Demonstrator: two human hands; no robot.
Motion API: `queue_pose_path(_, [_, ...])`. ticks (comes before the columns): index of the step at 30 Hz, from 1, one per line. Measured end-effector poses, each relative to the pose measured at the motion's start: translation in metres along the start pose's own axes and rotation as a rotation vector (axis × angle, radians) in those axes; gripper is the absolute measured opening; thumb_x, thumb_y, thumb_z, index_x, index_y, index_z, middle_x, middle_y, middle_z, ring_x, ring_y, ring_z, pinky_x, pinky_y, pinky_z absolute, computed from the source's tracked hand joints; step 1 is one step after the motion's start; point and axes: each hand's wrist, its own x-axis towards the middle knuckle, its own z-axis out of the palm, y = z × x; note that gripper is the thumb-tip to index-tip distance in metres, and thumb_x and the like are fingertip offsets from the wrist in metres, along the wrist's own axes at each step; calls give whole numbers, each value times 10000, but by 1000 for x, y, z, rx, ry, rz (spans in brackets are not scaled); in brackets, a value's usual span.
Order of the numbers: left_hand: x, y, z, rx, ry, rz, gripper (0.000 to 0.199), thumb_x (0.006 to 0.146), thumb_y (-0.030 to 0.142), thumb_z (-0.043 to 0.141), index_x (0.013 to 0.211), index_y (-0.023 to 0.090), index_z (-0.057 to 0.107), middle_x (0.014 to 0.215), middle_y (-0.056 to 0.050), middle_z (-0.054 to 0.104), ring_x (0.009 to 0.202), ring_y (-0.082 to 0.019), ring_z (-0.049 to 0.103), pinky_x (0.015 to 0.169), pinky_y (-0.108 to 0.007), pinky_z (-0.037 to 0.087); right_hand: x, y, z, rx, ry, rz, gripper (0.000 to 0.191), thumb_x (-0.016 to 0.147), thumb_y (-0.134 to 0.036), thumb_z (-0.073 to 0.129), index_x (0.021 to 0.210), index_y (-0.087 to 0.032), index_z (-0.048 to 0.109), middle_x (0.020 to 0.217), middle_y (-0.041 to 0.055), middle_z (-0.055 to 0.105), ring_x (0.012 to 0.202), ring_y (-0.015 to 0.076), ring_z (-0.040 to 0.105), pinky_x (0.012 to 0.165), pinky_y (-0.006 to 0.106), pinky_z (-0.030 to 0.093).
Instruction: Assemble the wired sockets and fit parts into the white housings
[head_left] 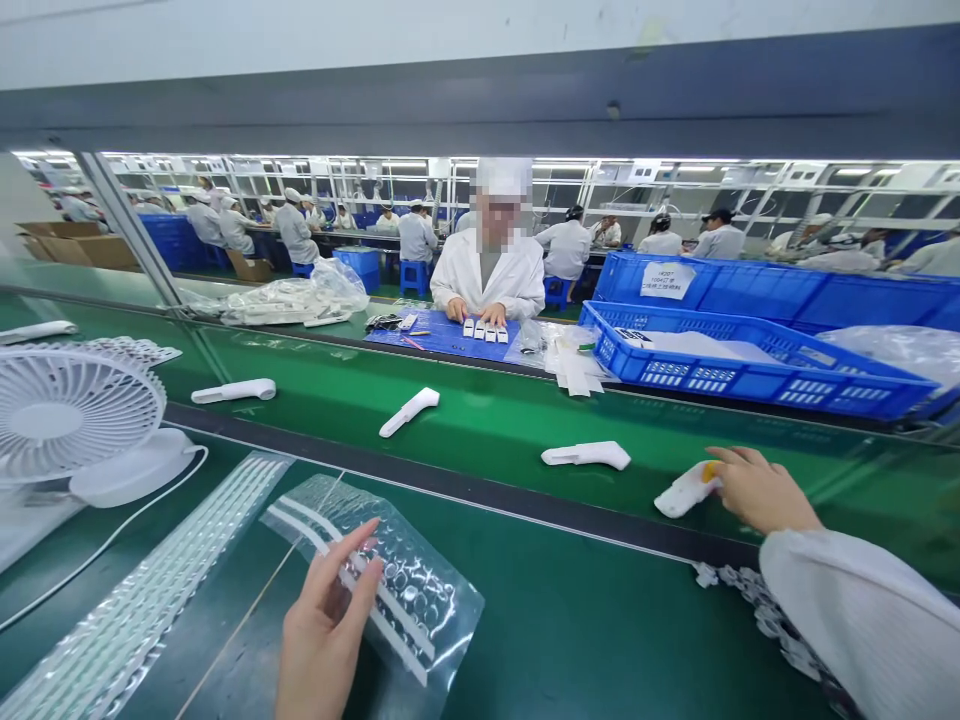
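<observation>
My right hand reaches over the green conveyor belt, its fingers closed on the end of a white plastic handle-shaped part. Something yellow shows at a fingertip. Nearer to me, my left hand is over a clear plastic sheet bearing white strips and round transparent pieces. Thumb and fingers are apart there; I cannot tell whether they touch the sheet. Similar white parts lie spaced along the belt: one left of my right hand, another mid-belt, and one farther left.
A white fan with a cable stands at left, beside a long sheet of pale strips. Small grey-white scraps lie under my right sleeve. Across the belt, a co-worker handles small white pieces on a blue mat; a blue crate stands right.
</observation>
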Motion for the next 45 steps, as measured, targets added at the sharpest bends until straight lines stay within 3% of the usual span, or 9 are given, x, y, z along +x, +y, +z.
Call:
queue_pose_path(3, [1, 1, -2, -68, -66, -65, 418, 751, 491, 550, 1120, 296, 558, 1181, -14, 535, 958, -219, 552, 702, -243, 477, -3, 0, -12, 53, 61, 9, 134, 738, -242, 513, 671, -174, 606, 1025, 210, 613, 958, 405, 551, 526, 384, 417])
queue_pose_path(6, [2, -2, -3, -113, -111, -55, 447, 761, 475, 554, 1169, 299, 515, 1101, -21, 536, 777, -173, 564, 608, -228, 469, -9, -32, -23, 177, 81, -37, 173, 776, -288, 444, 801, -181, 578, 845, 171, 658, 673, 297, 635, 467, 348, 438])
queue_pose_path(10, [2, -4, -1, -218, -219, -99, 525, 747, 454, 594, 1229, 290, 466, 919, -6, 600, 753, -179, 571, 629, -230, 484, -34, -129, -24, 384, 80, -228, 110, 751, -313, 524, 814, -224, 536, 856, 46, 654, 716, 190, 638, 649, 280, 515])
queue_pose_path(13, [-2, 2, 2, -281, -254, -104, 532, 747, 431, 608, 1234, 273, 460, 879, 1, 616, 771, -181, 571, 647, -224, 485, -57, -204, -16, 487, 103, -311, 82, 786, -270, 486, 809, -197, 513, 893, 67, 614, 777, 170, 627, 713, 274, 520])
queue_pose_path(16, [-7, 9, 3, -303, -270, -116, 511, 769, 407, 586, 1240, 267, 447, 816, 5, 606, 693, -164, 553, 603, -221, 476, -73, -246, -4, 571, 168, -354, 125, 852, -239, 391, 844, -179, 501, 1000, 113, 576, 852, 179, 611, 710, 298, 531])
queue_pose_path(21, [-10, 9, 4, -290, -333, -117, 493, 809, 361, 540, 1275, 286, 398, 907, -25, 616, 779, -189, 568, 614, -240, 470, -74, -247, 3, 534, 292, -436, 140, 850, -253, 422, 913, -190, 530, 1003, 104, 589, 901, 235, 582, 700, 388, 527])
queue_pose_path(28, [-11, 9, 10, -386, -316, -112, 473, 743, 299, 622, 1184, 228, 466, 815, -8, 654, 786, -178, 609, 670, -218, 489, -81, -265, -40, 667, 437, -498, 58, 837, -197, 475, 875, -169, 509, 870, 84, 553, 793, 191, 529, 625, 331, 472])
queue_pose_path(35, [-17, 16, 13, -508, -316, -154, 467, 679, 229, 672, 1098, 204, 468, 751, 20, 652, 702, -141, 616, 670, -190, 492, -97, -299, -30, 679, 377, -491, 54, 807, -134, 506, 775, -178, 508, 787, 47, 560, 714, 176, 499, 560, 304, 398])
queue_pose_path(45, [-19, 11, 10, -362, -428, -49, 336, 783, 214, 565, 1108, 241, 482, 815, 5, 610, 751, -160, 600, 716, -224, 482, -94, -296, -26, 732, 141, -437, 116, 821, -139, 476, 770, -208, 554, 742, 28, 592, 712, 189, 537, 605, 323, 436])
